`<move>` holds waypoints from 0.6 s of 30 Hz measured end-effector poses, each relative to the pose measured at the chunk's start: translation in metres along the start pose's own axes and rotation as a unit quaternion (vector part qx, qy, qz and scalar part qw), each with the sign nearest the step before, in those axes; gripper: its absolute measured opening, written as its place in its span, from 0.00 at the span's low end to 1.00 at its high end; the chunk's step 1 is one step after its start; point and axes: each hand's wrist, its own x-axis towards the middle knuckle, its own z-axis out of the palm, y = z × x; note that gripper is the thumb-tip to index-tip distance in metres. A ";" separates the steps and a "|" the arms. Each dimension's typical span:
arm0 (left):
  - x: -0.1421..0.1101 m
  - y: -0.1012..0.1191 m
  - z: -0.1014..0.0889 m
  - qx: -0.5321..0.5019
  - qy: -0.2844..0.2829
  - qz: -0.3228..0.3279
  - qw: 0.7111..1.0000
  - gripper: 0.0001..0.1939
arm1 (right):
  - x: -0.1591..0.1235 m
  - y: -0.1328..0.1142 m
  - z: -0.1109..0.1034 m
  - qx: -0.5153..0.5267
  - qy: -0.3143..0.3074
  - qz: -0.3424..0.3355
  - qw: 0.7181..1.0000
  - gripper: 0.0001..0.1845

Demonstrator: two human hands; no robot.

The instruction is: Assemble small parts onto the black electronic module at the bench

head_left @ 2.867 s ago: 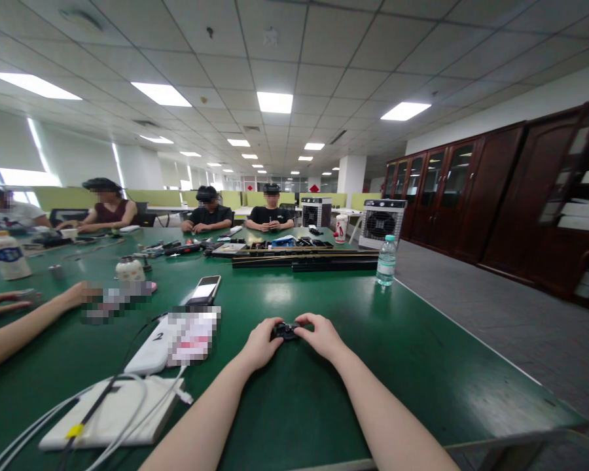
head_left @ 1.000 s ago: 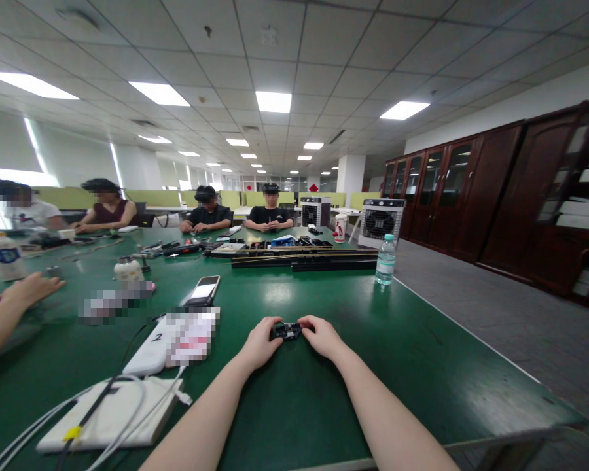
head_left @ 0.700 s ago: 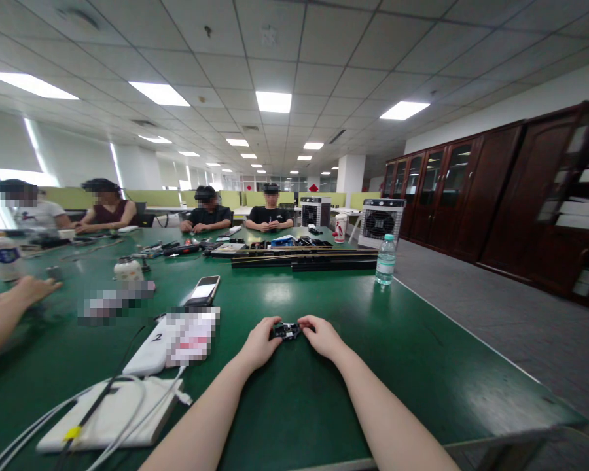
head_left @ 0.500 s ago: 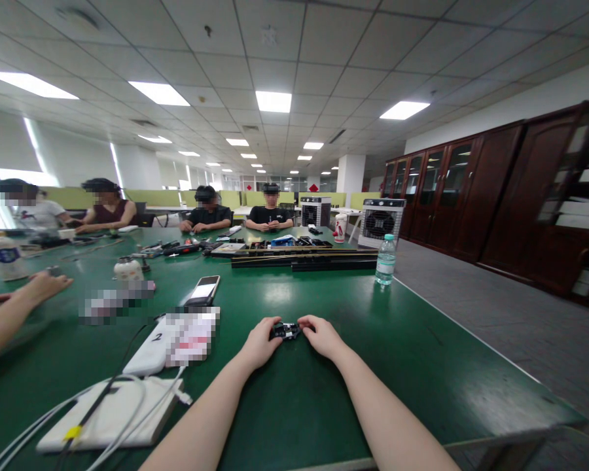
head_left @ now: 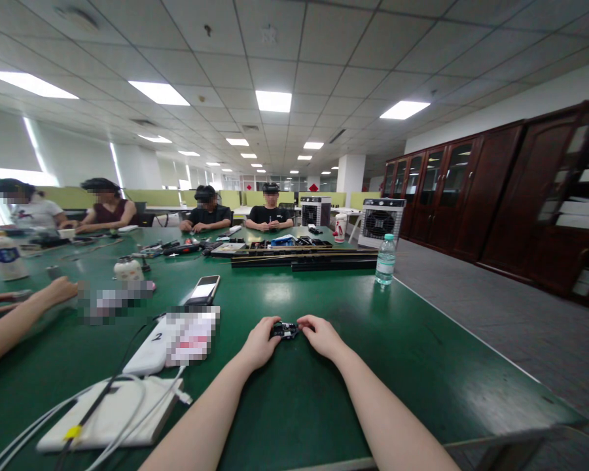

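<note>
A small black part (head_left: 285,330) lies low over the green table (head_left: 422,366), pinched from both sides. My left hand (head_left: 258,345) closes its fingers on the part's left end. My right hand (head_left: 321,336) grips the right end with curled fingers. Both forearms rest on the table and reach forward from the near edge. What the small part is stays too small to tell.
Left of my hands lie a white power bank (head_left: 150,353), a phone (head_left: 203,290) and a white box with cables (head_left: 103,415). A water bottle (head_left: 385,260) and long black rails (head_left: 304,260) stand farther back. A neighbour's arm (head_left: 14,320) reaches in from the left; several people sit at the far end.
My hands have stayed on the small black part, barely shifting. The neighbour's hand at the left has drawn back and then moved forward on the table again.
</note>
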 end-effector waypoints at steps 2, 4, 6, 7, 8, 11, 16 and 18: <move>0.000 0.000 0.000 0.004 -0.002 0.002 1.000 0.21 | 0.000 0.000 0.000 -0.001 -0.002 0.000 1.000 0.15; 0.000 -0.001 0.000 0.005 -0.001 0.004 1.000 0.21 | 0.000 0.000 0.000 -0.003 -0.001 -0.002 1.000 0.15; 0.000 -0.001 0.001 0.001 0.001 0.007 1.000 0.21 | 0.000 0.000 0.000 -0.007 0.002 -0.003 1.000 0.14; 0.000 -0.001 0.001 -0.001 0.002 0.007 1.000 0.21 | 0.000 0.000 0.001 -0.009 0.003 -0.004 1.000 0.14; 0.000 -0.001 0.001 -0.003 0.002 0.006 1.000 0.21 | 0.000 0.000 0.001 -0.011 0.004 -0.005 1.000 0.14; 0.000 -0.002 0.001 -0.002 0.000 0.005 1.000 0.21 | 0.000 0.001 0.001 -0.012 0.005 -0.004 1.000 0.14; 0.000 -0.002 0.001 0.004 -0.002 0.006 1.000 0.20 | 0.000 0.001 0.001 -0.014 0.005 -0.003 1.000 0.14; 0.000 -0.001 0.000 0.007 -0.003 0.004 1.000 0.21 | 0.000 0.000 0.001 -0.015 0.005 -0.003 1.000 0.14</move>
